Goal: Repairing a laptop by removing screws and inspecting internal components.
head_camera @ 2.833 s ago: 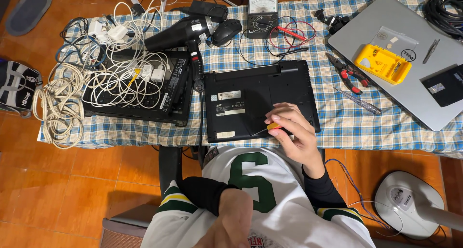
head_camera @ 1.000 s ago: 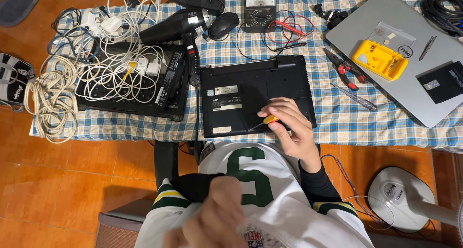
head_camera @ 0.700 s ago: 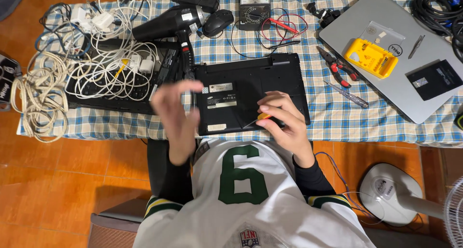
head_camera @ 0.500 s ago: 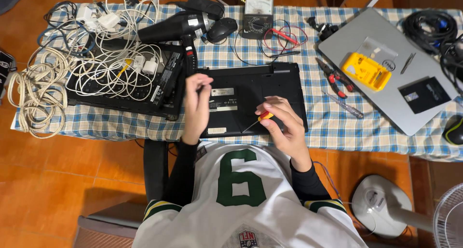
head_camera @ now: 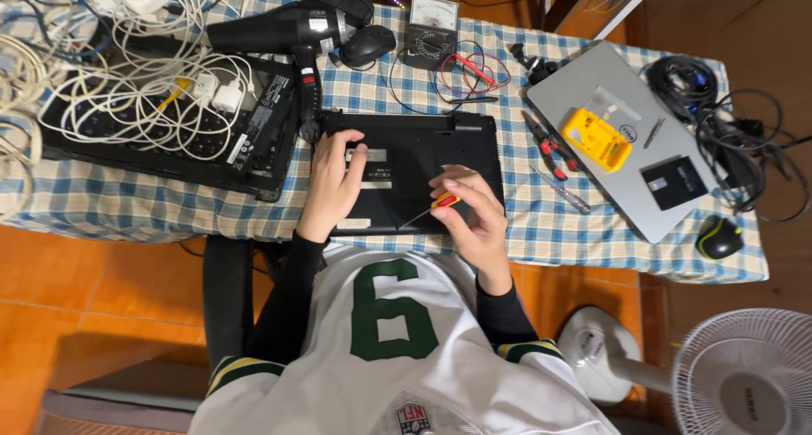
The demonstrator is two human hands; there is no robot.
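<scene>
A black laptop [head_camera: 440,152] lies upside down on the checked tablecloth [head_camera: 550,224] in front of me. My left hand [head_camera: 331,186] rests flat on its left part, fingers spread near a white label. My right hand [head_camera: 472,218] holds a small screwdriver [head_camera: 431,207] with a red and yellow handle; its thin shaft points left and down onto the laptop's near edge.
A second black laptop [head_camera: 254,139] under tangled white cables [head_camera: 127,71] lies left. Behind are a black hair dryer [head_camera: 279,33], mouse [head_camera: 368,44] and multimeter [head_camera: 430,29]. Right: pliers [head_camera: 548,143], a silver laptop [head_camera: 626,147] with a yellow box [head_camera: 596,139], black cables [head_camera: 719,122]. A fan [head_camera: 744,376] stands on the floor.
My left hand rose from my lap and came down flat on the laptop's left side. The right hand stayed with the screwdriver at the near edge. The view shifted right.
</scene>
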